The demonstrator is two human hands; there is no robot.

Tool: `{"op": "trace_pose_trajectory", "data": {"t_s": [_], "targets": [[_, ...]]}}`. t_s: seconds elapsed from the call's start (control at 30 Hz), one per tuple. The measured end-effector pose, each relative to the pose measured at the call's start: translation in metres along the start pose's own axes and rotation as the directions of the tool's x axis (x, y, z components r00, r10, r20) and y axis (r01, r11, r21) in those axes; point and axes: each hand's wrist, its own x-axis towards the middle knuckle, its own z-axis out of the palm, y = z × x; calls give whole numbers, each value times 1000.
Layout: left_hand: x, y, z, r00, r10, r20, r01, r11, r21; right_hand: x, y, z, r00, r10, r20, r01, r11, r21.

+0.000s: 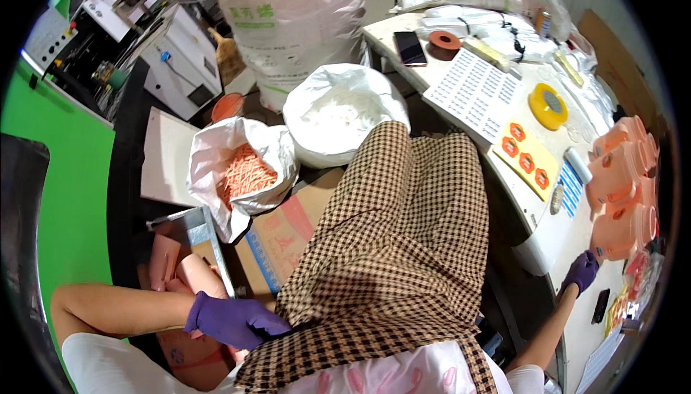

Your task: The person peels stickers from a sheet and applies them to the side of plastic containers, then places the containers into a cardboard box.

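Note:
My left hand (237,322), in a purple glove, lies over the edge of the brown-and-black checked apron (389,250) on my lap. Its fingers reach out toward the cloth, and I see nothing held in them. On the right side, my right hand (580,272), also gloved in purple, is at the table beside the nearest pink plastic container (617,234). Those fingers are drawn together at its lower edge; whether they grip it is hidden. Several such containers are grouped there. Left of my lap, more pink plastic pieces (196,273) lie in a metal-edged bin (218,250).
An open white sack of pink pellets (248,174) and another with whitish material (345,109) stand ahead. On the white table (533,210) lie a phone (410,48), sticker sheets (529,160), a yellow tape roll (548,106) and a black object (600,306). A green machine (68,199) borders the left.

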Motion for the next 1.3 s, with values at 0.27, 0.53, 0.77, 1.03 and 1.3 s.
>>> {"op": "trace_pose_trajectory", "data": {"t_s": [0.27, 0.53, 0.77, 1.03, 1.3], "targets": [[-3, -25, -20, 988, -127, 85, 141, 972, -189, -17, -37, -11, 991, 128, -26, -124, 987, 102], [-19, -40, 11, 969, 68, -236, -81, 996, -45, -20, -39, -13, 996, 71, -54, -69, 997, 35], [2, -56, -5, 913, -366, -182, 333, 924, -187, -20, -42, -14, 995, 71, -72, -70, 997, 29], [-15, -19, -10, 969, -243, 49, 246, 968, -57, -18, -41, -17, 994, 96, -45, -94, 994, 57], [-18, -4, -1, 991, -122, -56, 123, 992, 13, -15, -29, -4, 997, 78, -22, -78, 997, 4]]}}
